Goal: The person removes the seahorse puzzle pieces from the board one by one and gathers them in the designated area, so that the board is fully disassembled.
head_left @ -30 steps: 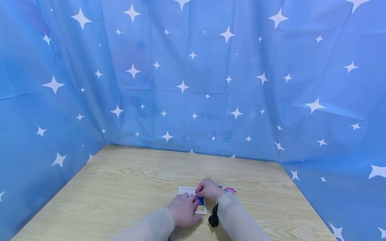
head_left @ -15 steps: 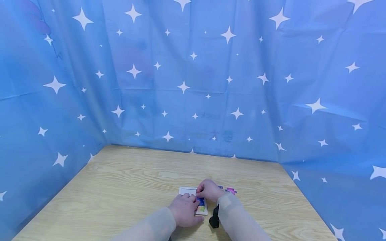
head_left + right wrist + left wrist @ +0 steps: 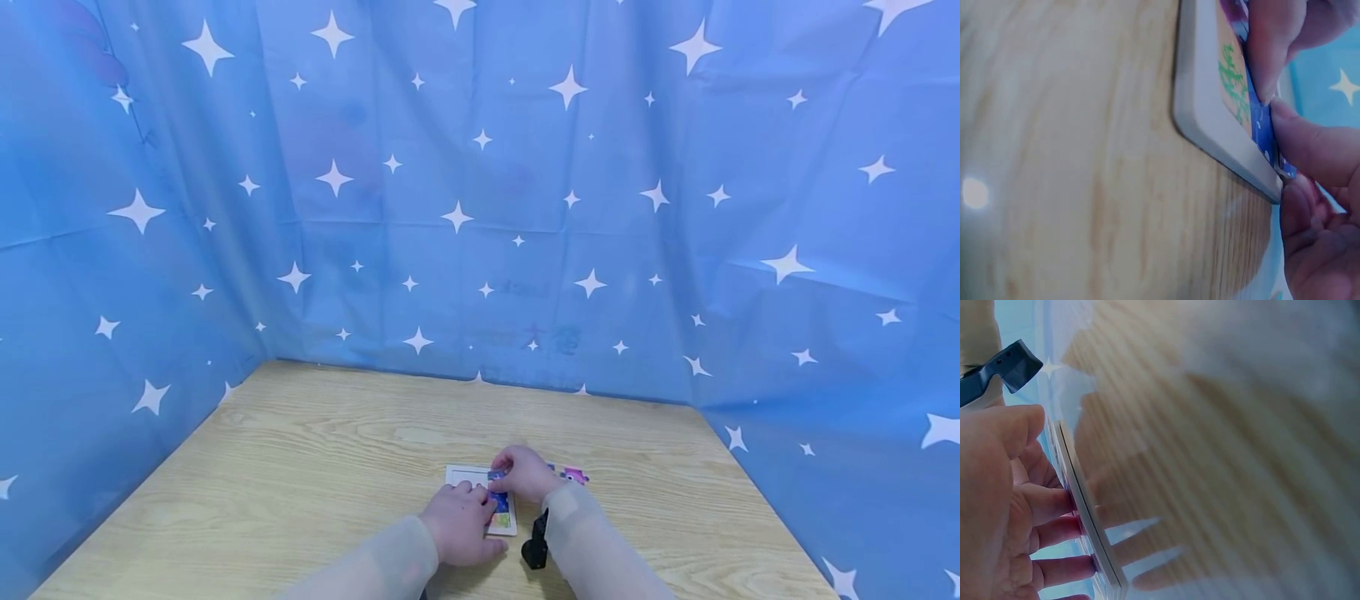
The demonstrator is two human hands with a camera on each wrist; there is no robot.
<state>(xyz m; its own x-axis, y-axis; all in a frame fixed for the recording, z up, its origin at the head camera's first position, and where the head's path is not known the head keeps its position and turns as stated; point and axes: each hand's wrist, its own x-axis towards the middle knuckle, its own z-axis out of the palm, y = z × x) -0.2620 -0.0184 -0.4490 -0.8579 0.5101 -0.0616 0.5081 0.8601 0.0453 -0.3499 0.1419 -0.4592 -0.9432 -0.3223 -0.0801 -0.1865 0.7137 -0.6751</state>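
A small white-framed jigsaw puzzle board [image 3: 452,476] lies flat on the table, with blue and yellow-green picture parts along its right side. My left hand [image 3: 459,525] rests over its left and middle; in the left wrist view several fingertips [image 3: 1066,570] press on its face. At the far right corner my right hand [image 3: 527,477] pinches a blue puzzle piece [image 3: 1285,167] between thumb and finger, at the edge of the frame [image 3: 1200,119]. A left-hand finger [image 3: 1272,47] touches the picture close beside it. The hands hide much of the board.
Loose puzzle pieces, one of them pink [image 3: 574,475], lie on the wooden table [image 3: 360,442] just beyond my right hand. A black wrist camera [image 3: 536,543] hangs under the right wrist. A blue curtain with white stars [image 3: 480,208] stands behind the table.
The right hand has shifted slightly to the right, and more of the blue piece at the far right corner shows. The left hand keeps its place on the board.
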